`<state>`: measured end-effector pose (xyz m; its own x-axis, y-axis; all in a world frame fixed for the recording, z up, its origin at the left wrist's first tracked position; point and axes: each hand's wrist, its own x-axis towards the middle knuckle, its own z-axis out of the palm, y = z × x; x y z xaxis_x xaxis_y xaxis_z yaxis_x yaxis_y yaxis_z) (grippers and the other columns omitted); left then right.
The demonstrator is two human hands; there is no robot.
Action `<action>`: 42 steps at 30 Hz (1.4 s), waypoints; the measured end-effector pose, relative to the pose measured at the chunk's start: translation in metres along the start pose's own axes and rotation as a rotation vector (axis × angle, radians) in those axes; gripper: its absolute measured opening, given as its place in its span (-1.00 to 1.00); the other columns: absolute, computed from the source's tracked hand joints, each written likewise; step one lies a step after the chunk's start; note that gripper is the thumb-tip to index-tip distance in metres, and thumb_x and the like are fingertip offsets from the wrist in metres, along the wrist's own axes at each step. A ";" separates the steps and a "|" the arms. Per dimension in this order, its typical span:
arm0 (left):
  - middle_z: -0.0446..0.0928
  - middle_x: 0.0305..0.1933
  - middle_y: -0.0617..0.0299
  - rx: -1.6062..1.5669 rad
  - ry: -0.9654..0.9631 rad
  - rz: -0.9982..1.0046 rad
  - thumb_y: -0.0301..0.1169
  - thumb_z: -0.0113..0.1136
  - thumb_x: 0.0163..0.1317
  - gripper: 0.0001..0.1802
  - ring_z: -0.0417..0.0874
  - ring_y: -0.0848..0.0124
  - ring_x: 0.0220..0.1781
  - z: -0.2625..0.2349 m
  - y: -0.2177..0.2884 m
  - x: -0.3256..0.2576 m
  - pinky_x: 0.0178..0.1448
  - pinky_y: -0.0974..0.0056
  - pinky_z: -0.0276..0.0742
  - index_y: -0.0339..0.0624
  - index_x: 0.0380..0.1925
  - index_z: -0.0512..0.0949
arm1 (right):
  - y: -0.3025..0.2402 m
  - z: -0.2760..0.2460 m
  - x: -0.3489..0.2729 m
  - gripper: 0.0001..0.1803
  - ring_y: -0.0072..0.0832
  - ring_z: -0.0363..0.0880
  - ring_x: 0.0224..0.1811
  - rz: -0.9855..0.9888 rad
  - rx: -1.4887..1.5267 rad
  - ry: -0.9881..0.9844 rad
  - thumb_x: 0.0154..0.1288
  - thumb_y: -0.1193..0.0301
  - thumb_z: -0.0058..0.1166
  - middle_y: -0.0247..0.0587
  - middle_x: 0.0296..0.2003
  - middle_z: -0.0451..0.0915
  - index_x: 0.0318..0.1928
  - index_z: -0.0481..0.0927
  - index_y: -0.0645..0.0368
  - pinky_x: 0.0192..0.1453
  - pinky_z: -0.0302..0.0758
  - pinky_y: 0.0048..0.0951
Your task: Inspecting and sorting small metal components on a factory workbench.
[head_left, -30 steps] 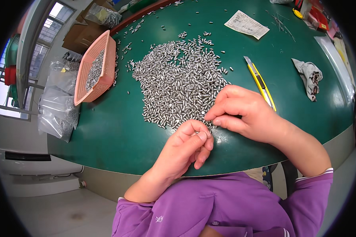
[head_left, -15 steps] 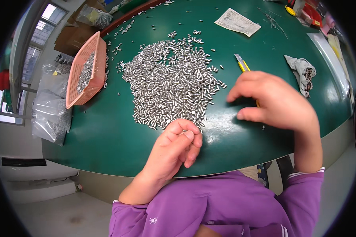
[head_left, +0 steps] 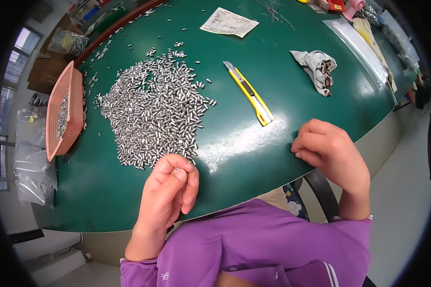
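Pinching its fingers narrowly at the pile's near edge, the left hand [head_left: 167,196] is sitting beside the metal pins [head_left: 153,110]; the right hand [head_left: 328,150] is curling loosely, holding nothing visible, at the counter's [head_left: 254,158] near edge.

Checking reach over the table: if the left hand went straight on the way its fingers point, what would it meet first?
Probably the near edge of the pile of metal pins, just beyond the left hand; height above the table is unclear.
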<state>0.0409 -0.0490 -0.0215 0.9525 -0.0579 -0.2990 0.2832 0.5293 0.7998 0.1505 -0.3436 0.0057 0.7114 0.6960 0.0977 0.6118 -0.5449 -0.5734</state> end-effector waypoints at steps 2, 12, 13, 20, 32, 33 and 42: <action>0.47 -0.32 0.13 -0.006 0.009 -0.010 -0.50 -0.15 0.41 -0.88 0.37 0.54 -0.59 -0.001 -0.001 0.000 -0.60 0.46 0.30 -0.19 -0.13 0.38 | -0.003 0.003 0.000 -0.79 -0.20 0.53 -0.28 -0.002 -0.021 0.022 -0.03 0.62 0.21 -0.19 -0.38 0.49 -0.31 0.56 0.17 -0.21 0.47 -0.24; 0.48 -0.19 0.23 0.062 -0.167 -0.185 -0.40 -0.03 0.44 -0.83 0.48 0.56 -0.42 -0.004 0.023 0.006 -0.44 0.45 0.45 -0.13 -0.03 0.40 | -0.043 0.016 0.083 -0.77 -0.28 0.60 -0.23 -0.514 0.318 0.004 0.05 0.59 0.23 -0.26 -0.30 0.62 -0.23 0.58 0.17 -0.18 0.50 -0.32; 0.48 -0.19 0.23 0.082 -0.155 -0.171 -0.39 -0.01 0.44 -0.81 0.48 0.56 -0.41 0.000 0.024 0.007 -0.43 0.45 0.45 -0.12 0.00 0.39 | -0.049 0.019 0.094 -0.75 -0.34 0.61 -0.22 -0.589 0.400 0.002 0.07 0.58 0.23 -0.27 -0.28 0.63 -0.18 0.60 0.16 -0.14 0.52 -0.35; 0.49 -0.21 0.29 -0.040 -0.137 -0.043 -0.40 0.05 0.41 -0.63 0.45 0.60 -0.40 -0.018 0.035 0.027 -0.44 0.50 0.40 -0.16 0.18 0.36 | -0.055 0.066 0.148 -0.67 -0.44 0.62 -0.21 -0.542 0.711 -0.047 0.10 0.58 0.13 -0.25 -0.27 0.63 -0.06 0.58 0.16 -0.08 0.56 -0.39; 0.50 -0.32 0.27 -0.083 -0.030 -0.026 -0.36 0.03 0.42 -0.86 0.36 0.61 -0.52 -0.035 0.033 0.031 -0.58 0.51 0.23 -0.13 -0.10 0.44 | -0.042 0.065 0.149 -0.70 -0.22 0.52 -0.07 -0.537 0.108 0.261 0.11 0.50 0.18 -0.24 -0.18 0.57 -0.09 0.59 0.06 0.03 0.48 -0.22; 0.49 -0.33 0.21 -0.108 -0.043 -0.011 -0.34 -0.04 0.44 -0.87 0.34 0.59 -0.54 -0.036 0.035 0.032 -0.59 0.50 0.21 -0.14 -0.16 0.42 | -0.037 0.060 0.149 -0.71 -0.21 0.52 -0.08 -0.449 0.073 0.231 0.10 0.49 0.20 -0.23 -0.19 0.56 -0.11 0.59 0.07 0.03 0.48 -0.21; 0.46 -0.31 0.09 -0.182 -0.168 0.009 -0.38 -0.15 0.40 -0.89 0.27 0.54 -0.57 -0.038 0.030 0.034 -0.61 0.47 0.15 -0.14 -0.24 0.35 | -0.021 0.062 0.145 -0.76 -0.17 0.59 -0.16 -0.165 0.133 -0.037 0.10 0.49 0.22 -0.11 -0.21 0.57 -0.17 0.60 0.16 -0.03 0.51 -0.23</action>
<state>0.0771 -0.0029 -0.0275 0.9645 -0.1839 -0.1893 0.2640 0.6734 0.6906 0.2193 -0.2024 -0.0188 0.5907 0.7886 0.1707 0.6660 -0.3571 -0.6549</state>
